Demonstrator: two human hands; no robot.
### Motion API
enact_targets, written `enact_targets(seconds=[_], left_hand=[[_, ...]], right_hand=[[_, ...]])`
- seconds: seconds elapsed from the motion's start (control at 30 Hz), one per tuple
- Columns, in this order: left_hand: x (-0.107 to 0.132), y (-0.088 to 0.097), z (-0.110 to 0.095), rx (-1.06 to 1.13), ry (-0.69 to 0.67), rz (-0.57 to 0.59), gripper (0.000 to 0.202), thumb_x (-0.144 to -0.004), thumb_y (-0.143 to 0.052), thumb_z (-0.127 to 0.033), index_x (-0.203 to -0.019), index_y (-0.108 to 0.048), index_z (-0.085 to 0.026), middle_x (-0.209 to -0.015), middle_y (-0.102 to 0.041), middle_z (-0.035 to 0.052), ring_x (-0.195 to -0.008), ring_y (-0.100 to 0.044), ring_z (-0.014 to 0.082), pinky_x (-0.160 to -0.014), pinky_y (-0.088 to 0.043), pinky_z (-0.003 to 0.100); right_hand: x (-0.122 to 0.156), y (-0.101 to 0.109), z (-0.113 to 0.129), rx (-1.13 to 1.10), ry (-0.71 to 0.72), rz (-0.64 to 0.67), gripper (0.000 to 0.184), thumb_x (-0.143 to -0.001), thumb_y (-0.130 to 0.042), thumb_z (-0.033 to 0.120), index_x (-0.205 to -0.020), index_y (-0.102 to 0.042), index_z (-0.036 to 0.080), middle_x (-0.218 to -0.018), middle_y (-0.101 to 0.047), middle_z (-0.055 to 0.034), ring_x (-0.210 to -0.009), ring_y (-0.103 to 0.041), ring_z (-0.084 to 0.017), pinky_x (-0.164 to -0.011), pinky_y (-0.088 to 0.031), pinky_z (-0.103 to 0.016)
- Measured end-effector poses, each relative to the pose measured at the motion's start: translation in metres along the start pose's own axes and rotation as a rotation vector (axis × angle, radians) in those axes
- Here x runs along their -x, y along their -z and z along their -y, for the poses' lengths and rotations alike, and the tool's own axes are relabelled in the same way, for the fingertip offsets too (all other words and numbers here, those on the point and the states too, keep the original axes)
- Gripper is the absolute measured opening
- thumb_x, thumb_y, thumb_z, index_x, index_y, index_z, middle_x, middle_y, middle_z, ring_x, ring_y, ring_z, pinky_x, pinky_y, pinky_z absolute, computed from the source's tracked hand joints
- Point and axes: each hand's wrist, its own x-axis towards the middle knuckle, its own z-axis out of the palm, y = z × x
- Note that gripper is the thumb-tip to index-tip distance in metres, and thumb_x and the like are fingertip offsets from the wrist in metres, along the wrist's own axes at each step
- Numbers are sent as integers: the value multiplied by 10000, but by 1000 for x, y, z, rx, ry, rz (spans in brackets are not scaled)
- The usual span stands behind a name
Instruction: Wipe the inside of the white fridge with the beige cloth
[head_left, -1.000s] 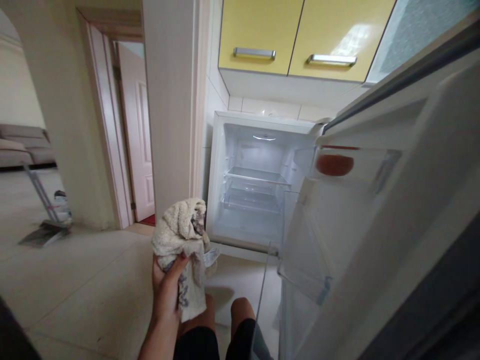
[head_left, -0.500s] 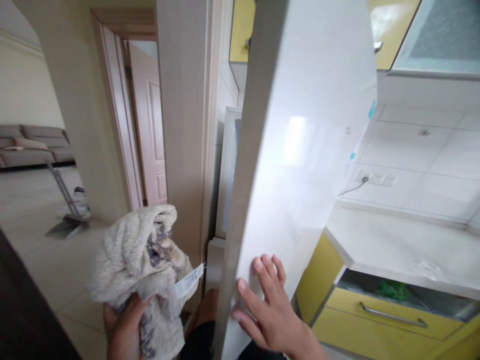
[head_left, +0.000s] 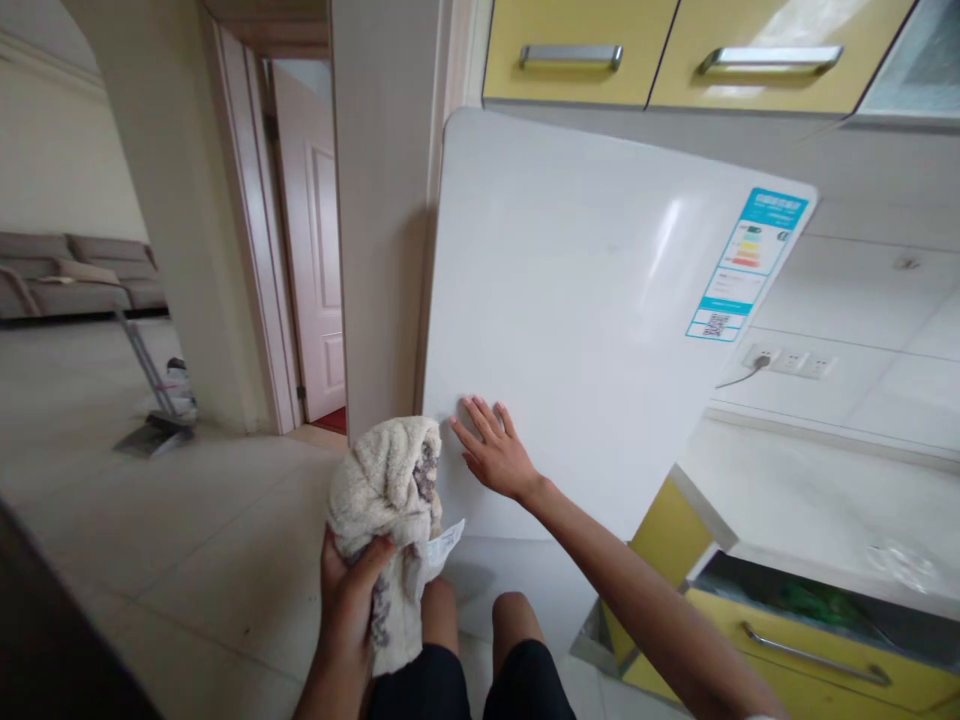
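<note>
My left hand [head_left: 349, 585] is closed around a bunched, cream-coloured towel [head_left: 382, 490] with dark patches and a white label. The towel is held up beside the left edge of a white refrigerator door [head_left: 585, 320]. Flat on the lower left of that door lies my right hand [head_left: 499, 450], fingers spread and holding nothing. The door looks swung against the fridge body, which is hidden behind it. On its upper right is a blue and white energy label [head_left: 746, 265]. A lower white fridge panel [head_left: 510, 570] shows beneath, above my knees.
Yellow wall cabinets [head_left: 577, 50] hang above the fridge. To the right are a white countertop [head_left: 810, 480] and a yellow drawer [head_left: 817, 640] with green stuff above it. A dustpan [head_left: 154, 435] stands on the floor at left, with a sofa [head_left: 82, 275] farther back.
The fridge door has swung from jutting out edge-on to facing me, pushed by my right hand, which moved up. My left hand carried the towel to the right.
</note>
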Motion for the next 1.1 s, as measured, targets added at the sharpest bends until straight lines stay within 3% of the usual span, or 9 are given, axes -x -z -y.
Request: enact_targets(seconds=[0.27,0.4,0.5,0.6,0.73,0.83,0.97,1.1], left_hand=[[-4,-26,23,60,52,98,623,-541,-875,-318,-1117,-664,-215,-930,-754,-10,-844,-732,154,-766,-577,204],[-2,-38,30,55,72,111,650,-573,-887,-364,-1166,-660,-221,-1015,-764,13,-918,-743,172,-794,-580,214],[0,-47,35,17,80,115,671,-596,-882,-387,-1201,-650,-212,-1047,-766,29,-943,-744,182,-794,-581,219],[-2,-56,43,-46,48,108,640,-635,-870,-394,-1206,-642,-216,-1100,-764,46,-981,-742,197,-830,-583,241],[-8,-70,56,-142,-10,149,655,-635,-888,-390,-1211,-634,-209,-1134,-752,77,-1026,-739,242,-891,-588,300],[-6,-88,63,-169,-23,271,699,-639,-890,-364,-1266,-616,-225,-1184,-738,82,-1110,-714,267,-966,-573,343],[16,-122,64,-113,17,452,783,-598,-902,-317,-1316,-604,-224,-1215,-728,84,-1176,-687,285,-1012,-551,350],[46,-156,69,121,222,581,794,-643,-864,-350,-1370,-565,-241,-1295,-707,79,-1213,-672,290,-1017,-551,356]], right_hand=[[-26,-44,-66,13,-45,157,713,-891,-561,134,-1581,-383,147,-1710,-163,-174,-1603,-151,-310,-1303,-164,-571],[-29,-55,-75,-5,-32,153,738,-878,-537,87,-1593,-357,137,-1712,-139,-167,-1609,-112,-301,-1310,-131,-567],[-27,-53,-70,-113,-47,160,736,-884,-594,142,-1586,-374,148,-1713,-138,-179,-1607,-83,-331,-1298,-111,-612],[-14,-40,-61,-393,-108,105,731,-945,-596,269,-1612,-313,174,-1702,-218,-183,-1601,-153,-304,-1289,-178,-602],[27,-1,-53,-889,-234,-97,643,-1049,-449,439,-1636,-226,303,-1680,-331,-114,-1551,-330,-207,-1252,-353,-501],[66,36,-53,-1002,-209,-128,666,-1041,-452,513,-1634,-172,395,-1727,-214,-66,-1586,-239,-212,-1241,-373,-504],[109,70,-50,-928,-176,-54,956,-920,-637,601,-1651,-72,355,-1751,-4,-120,-1614,-39,-287,-1257,-305,-545],[140,73,-40,-801,-233,23,1448,-629,-916,574,-1646,75,295,-1687,287,-184,-1591,36,-409,-1234,-338,-563]])
